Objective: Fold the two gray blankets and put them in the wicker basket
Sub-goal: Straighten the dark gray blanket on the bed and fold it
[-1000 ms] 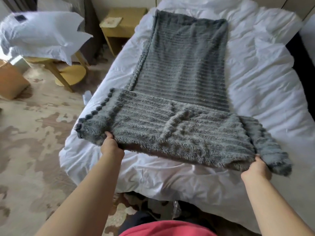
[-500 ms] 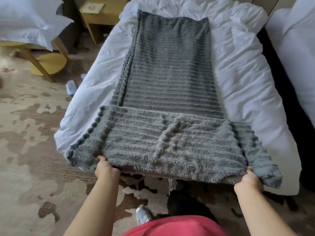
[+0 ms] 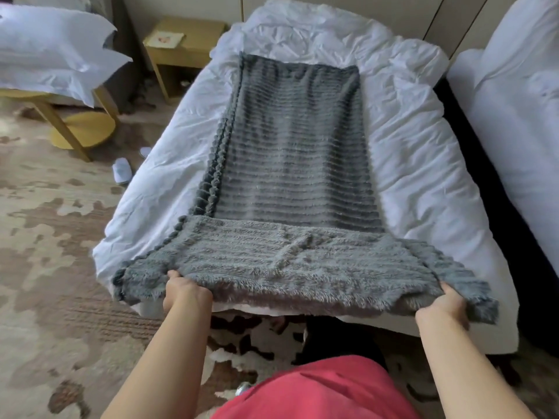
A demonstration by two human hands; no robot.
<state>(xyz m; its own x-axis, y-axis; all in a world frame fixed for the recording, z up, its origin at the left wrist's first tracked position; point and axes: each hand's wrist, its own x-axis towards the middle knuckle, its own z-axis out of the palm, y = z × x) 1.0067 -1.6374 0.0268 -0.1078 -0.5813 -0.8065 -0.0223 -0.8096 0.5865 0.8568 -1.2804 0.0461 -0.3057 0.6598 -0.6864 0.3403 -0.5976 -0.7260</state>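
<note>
**Gray blanket (image 3: 293,152), near end in grip**

Left hand (image 3: 184,293): fingers curled round the blanket's near edge, toward its left corner. Right hand (image 3: 444,309): gripping the same edge toward the right corner. Blanket: ribbed, laid lengthwise on the white bed (image 3: 417,164); near end turned back, fluffy side up, held out past the bed's foot. Surrounds: second bed (image 3: 520,116) to the right; pillows (image 3: 51,52) and patterned carpet (image 3: 45,237) to the left.
</note>
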